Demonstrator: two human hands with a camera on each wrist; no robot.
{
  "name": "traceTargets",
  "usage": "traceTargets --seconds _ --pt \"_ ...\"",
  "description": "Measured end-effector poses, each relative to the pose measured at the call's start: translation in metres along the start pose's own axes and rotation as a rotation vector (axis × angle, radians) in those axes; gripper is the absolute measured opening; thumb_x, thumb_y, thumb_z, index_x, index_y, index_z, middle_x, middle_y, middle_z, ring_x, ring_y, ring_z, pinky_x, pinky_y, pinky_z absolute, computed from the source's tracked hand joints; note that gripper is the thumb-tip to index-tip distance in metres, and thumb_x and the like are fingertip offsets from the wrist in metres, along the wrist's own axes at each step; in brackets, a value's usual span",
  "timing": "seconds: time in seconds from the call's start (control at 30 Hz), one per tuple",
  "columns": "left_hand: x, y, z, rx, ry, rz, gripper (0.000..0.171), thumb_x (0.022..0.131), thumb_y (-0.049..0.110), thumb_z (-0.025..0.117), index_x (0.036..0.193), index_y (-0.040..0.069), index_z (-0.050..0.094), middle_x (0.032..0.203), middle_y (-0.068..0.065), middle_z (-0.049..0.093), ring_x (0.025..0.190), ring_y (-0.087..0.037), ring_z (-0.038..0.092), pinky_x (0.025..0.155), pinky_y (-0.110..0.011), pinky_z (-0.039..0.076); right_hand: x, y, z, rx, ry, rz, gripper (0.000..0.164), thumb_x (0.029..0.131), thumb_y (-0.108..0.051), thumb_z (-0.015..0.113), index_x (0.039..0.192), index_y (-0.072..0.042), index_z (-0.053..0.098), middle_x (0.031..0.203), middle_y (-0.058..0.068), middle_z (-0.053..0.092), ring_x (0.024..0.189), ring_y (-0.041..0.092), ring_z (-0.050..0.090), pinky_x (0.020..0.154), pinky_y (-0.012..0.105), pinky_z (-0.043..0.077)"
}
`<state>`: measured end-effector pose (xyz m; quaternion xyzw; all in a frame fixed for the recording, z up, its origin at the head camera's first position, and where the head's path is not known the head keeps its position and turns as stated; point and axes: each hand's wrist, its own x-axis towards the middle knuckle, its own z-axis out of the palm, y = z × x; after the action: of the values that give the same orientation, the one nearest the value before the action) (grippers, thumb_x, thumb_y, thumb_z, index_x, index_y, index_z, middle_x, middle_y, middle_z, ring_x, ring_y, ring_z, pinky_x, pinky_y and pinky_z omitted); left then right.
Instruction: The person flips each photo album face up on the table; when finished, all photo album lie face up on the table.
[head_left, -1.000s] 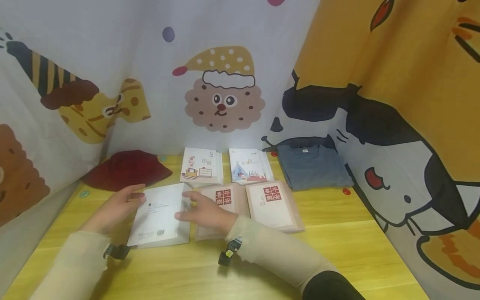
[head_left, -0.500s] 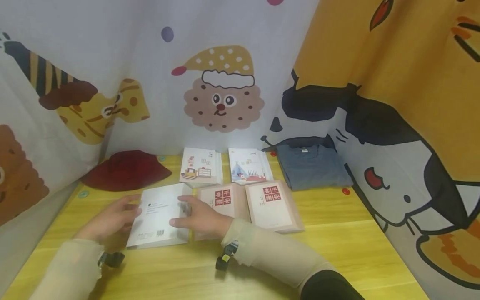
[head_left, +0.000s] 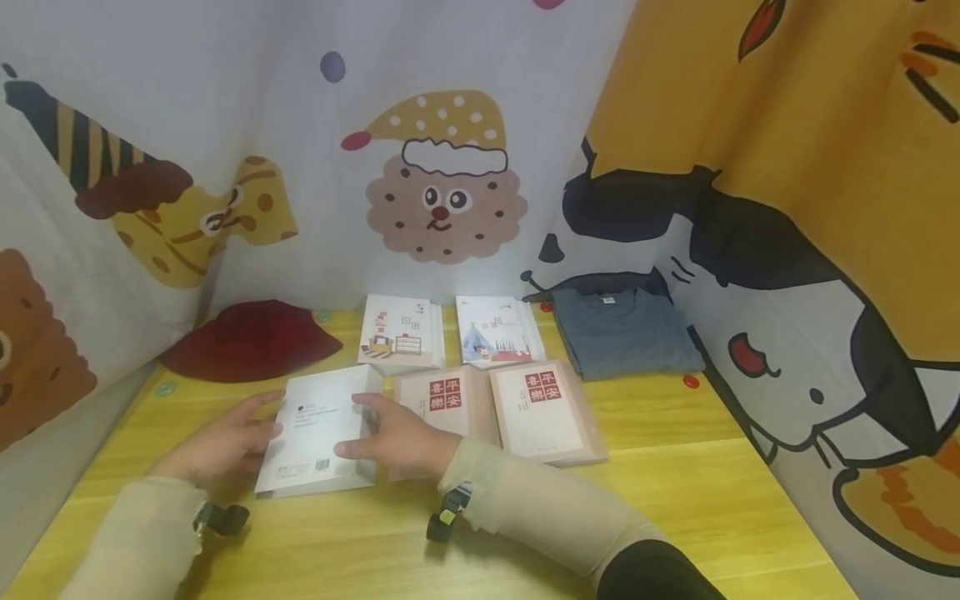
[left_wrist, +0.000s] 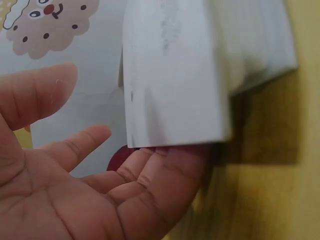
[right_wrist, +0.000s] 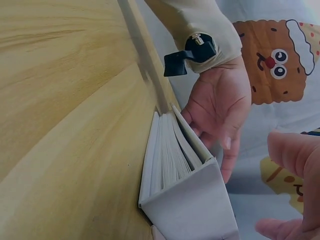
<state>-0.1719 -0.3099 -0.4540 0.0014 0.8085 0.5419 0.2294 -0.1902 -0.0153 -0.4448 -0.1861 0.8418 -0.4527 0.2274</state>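
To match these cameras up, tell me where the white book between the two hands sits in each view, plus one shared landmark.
Head: the white book is left of centre, in the lower half.
Left wrist: the white book spans the top centre to upper right.
Right wrist: the white book is at bottom centre.
Shared landmark: the left hand, in all three.

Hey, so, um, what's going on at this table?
A person has their left hand and right hand at opposite sides of a white book, barcode side up. Books with red characters sit to its right. Picture-covered books are farther back, between a dark red hat and a folded blue-gray shirt.
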Motion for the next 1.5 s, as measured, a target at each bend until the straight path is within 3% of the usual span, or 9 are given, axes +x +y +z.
traceTargets --seconds 0.13,0.33,0.47,0.83,1.13,1.33,1.5 --pt "0.001 -0.002 -0.001 -0.021 -0.009 -0.005 0.078 0.108 0.013 0.053 0.169 0.006 0.005 0.16 -0.038 0.029 0.12 -0.032 0.064 0.099 -0.048 0.061 0.0 0.0 0.0 0.014 -0.006 -0.007 0.085 0.089 -0.043 0.084 0.161 -0.029 0.042 0.162 0.009 0.049 0.149 0.025 0.047 0.124 0.04 0.039" --pt "0.002 -0.005 -0.002 -0.031 -0.031 0.029 0.079 0.104 0.006 0.055 0.167 -0.001 0.007 0.157 -0.038 0.032 0.111 -0.028 0.065 0.091 -0.037 0.061 0.0 0.0 0.0 0.015 0.003 -0.014 0.084 0.089 -0.04 0.085 0.161 -0.029 0.043 0.163 0.007 0.048 0.15 0.024 0.046 0.124 0.04 0.038" --pt "0.001 -0.007 -0.002 -0.058 -0.041 0.033 0.078 0.104 0.004 0.054 0.166 -0.003 0.008 0.157 -0.039 0.031 0.109 -0.025 0.066 0.091 -0.036 0.061 0.0 -0.001 0.0 0.006 0.009 -0.014 0.082 0.089 -0.038 0.085 0.16 -0.029 0.045 0.162 0.006 0.049 0.149 0.023 0.047 0.124 0.039 0.038" --pt "-0.004 -0.005 0.0 -0.039 -0.004 0.02 0.07 0.106 0.005 0.05 0.165 -0.005 0.014 0.156 -0.037 0.034 0.106 -0.023 0.064 0.087 -0.031 0.059 0.002 0.002 0.001 -0.003 0.006 -0.014 0.082 0.089 -0.038 0.085 0.16 -0.027 0.046 0.162 0.006 0.049 0.148 0.024 0.048 0.124 0.04 0.039" --pt "-0.005 -0.008 0.002 -0.177 0.014 0.058 0.068 0.108 0.005 0.046 0.167 0.001 0.014 0.158 -0.036 0.033 0.106 -0.018 0.067 0.087 -0.035 0.061 0.003 0.0 0.002 -0.007 0.014 0.007 0.084 0.087 -0.031 0.087 0.16 -0.025 0.046 0.164 0.003 0.047 0.151 0.023 0.044 0.126 0.04 0.036" --pt "-0.005 0.0 0.002 -0.108 0.051 0.117 0.066 0.107 0.007 0.052 0.166 0.004 0.022 0.151 -0.031 0.047 0.102 -0.017 0.068 0.084 -0.032 0.062 0.005 0.001 0.002 -0.037 0.025 0.018 0.087 0.086 -0.024 0.087 0.161 -0.022 0.044 0.167 0.0 0.043 0.154 0.02 0.039 0.129 0.039 0.03" --pt "-0.009 0.011 0.004 -0.037 0.084 0.113 0.064 0.108 0.012 0.052 0.166 0.007 0.025 0.157 -0.033 0.041 0.107 -0.019 0.066 0.086 -0.031 0.06 0.007 0.002 0.001 -0.062 0.043 0.013 0.085 0.087 -0.024 0.086 0.161 -0.024 0.044 0.166 -0.002 0.043 0.154 0.019 0.04 0.128 0.039 0.03"
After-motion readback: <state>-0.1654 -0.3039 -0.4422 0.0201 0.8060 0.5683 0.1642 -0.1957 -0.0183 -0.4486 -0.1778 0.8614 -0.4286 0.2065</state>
